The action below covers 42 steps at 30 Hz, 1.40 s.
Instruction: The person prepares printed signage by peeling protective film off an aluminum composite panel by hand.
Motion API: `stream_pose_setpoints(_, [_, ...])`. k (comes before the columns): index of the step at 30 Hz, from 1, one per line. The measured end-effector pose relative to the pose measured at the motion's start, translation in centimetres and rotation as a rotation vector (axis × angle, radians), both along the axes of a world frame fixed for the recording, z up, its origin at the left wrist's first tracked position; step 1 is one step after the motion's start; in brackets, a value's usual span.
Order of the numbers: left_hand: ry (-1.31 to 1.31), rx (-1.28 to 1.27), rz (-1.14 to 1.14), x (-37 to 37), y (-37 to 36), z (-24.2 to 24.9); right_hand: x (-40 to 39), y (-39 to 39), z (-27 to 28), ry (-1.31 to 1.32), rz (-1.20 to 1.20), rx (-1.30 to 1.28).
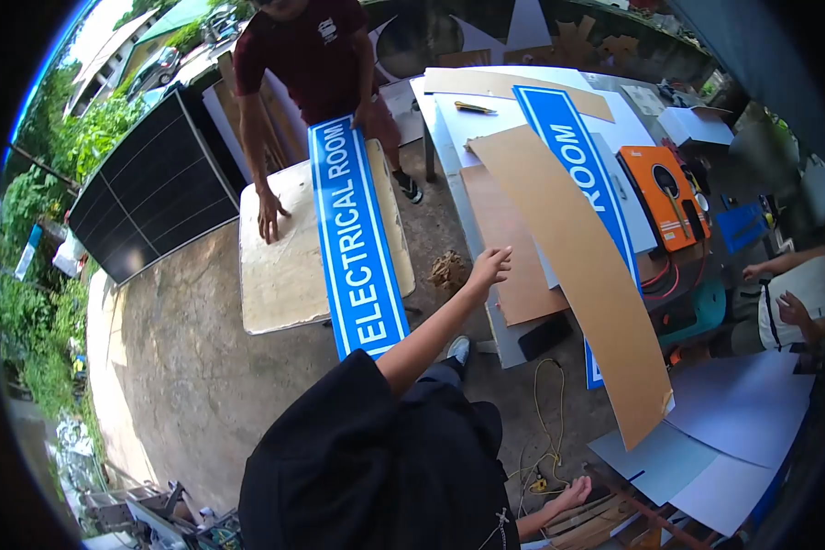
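Note:
My left hand [492,267] reaches forward over the near edge of the worktable, beside a brown board [504,229]. Its fingers are loosely extended and nothing shows in them. Low on the right, my right hand [573,495] is held out with its fingers apart, holding nothing visible. To the left of my left arm, a blue "ELECTRICAL ROOM" sign [350,229] lies across a small pale table [275,266]. Another blue sign [573,147], reading "ROOM", lies on the worktable, partly hidden by a long strip of brown cardboard [577,275].
A co-worker in a maroon shirt [302,55] stands behind the small table, one hand [270,215] on its top. A yellow cutter [475,107] and an orange case [665,197] are on the worktable. Another person's hands [791,309] show at right. Cord [550,449] lies below.

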<state>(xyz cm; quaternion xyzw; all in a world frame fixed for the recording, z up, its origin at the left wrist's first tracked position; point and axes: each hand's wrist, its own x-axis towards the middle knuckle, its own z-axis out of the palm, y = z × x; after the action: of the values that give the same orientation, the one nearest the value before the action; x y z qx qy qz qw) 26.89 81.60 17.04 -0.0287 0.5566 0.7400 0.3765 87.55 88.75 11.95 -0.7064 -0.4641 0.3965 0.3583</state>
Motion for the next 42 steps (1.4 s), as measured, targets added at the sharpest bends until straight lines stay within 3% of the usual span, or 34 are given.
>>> stream_pose_setpoints(3, [-0.154,0.066,0.235,-3.6,4.4,-0.1,-0.5,7.1,3.6,-0.289,0.125,0.209])
stream_pose_setpoints(6, [-0.224,0.083,0.308,-5.0,7.2,-0.4,-3.6,12.0,4.9,-0.468,0.102,0.24])
stream_pose_setpoints(14, [-0.269,0.22,0.231,-5.7,8.0,-1.0,-9.3,21.7,4.7,-0.649,0.076,0.092])
stream_pose_setpoints(18, [-0.292,0.211,0.364,-4.0,4.9,-2.1,-10.3,25.6,3.9,-0.676,0.09,0.054])
stream_pose_setpoints(20, [-0.319,0.213,0.43,-2.1,1.0,-2.1,-10.5,27.5,3.3,-0.661,0.162,0.125])
stream_pose_setpoints(22, [-0.365,0.187,0.502,-0.6,-2.2,-5.6,-8.7,28.2,1.4,-0.75,0.197,0.348])
stream_pose_setpoints(23, [-0.376,0.185,0.501,0.2,-4.0,-7.8,-10.3,25.9,4.6,-0.654,0.274,0.307])
stream_pose_setpoints(24, [-0.406,0.17,0.507,1.3,-6.0,-7.9,-10.4,25.9,4.9,-0.757,0.258,0.178])
stream_pose_setpoints(28, [-0.469,0.096,0.552,4.8,-11.7,-9.3,-10.1,26.3,5.9,-0.745,0.361,0.238])
stream_pose_setpoints(34, [-0.468,0.068,0.392,10.2,-11.9,-8.5,-10.8,25.6,6.5,-0.716,0.409,0.308])
stream_pose_setpoints(37, [-0.429,0.14,0.244,12.8,-8.8,-6.1,-10.8,26.2,4.7,-0.765,0.414,0.46])
stream_pose_setpoints(39, [-0.39,0.117,0.137,14.4,-6.4,-4.2,-11.8,24.9,7.0,-0.736,0.438,0.399])
stream_pose_setpoints(42, [-0.343,0.088,-0.027,16.8,-3.5,-1.5,-11.4,25.6,6.4,-0.728,0.453,0.534])
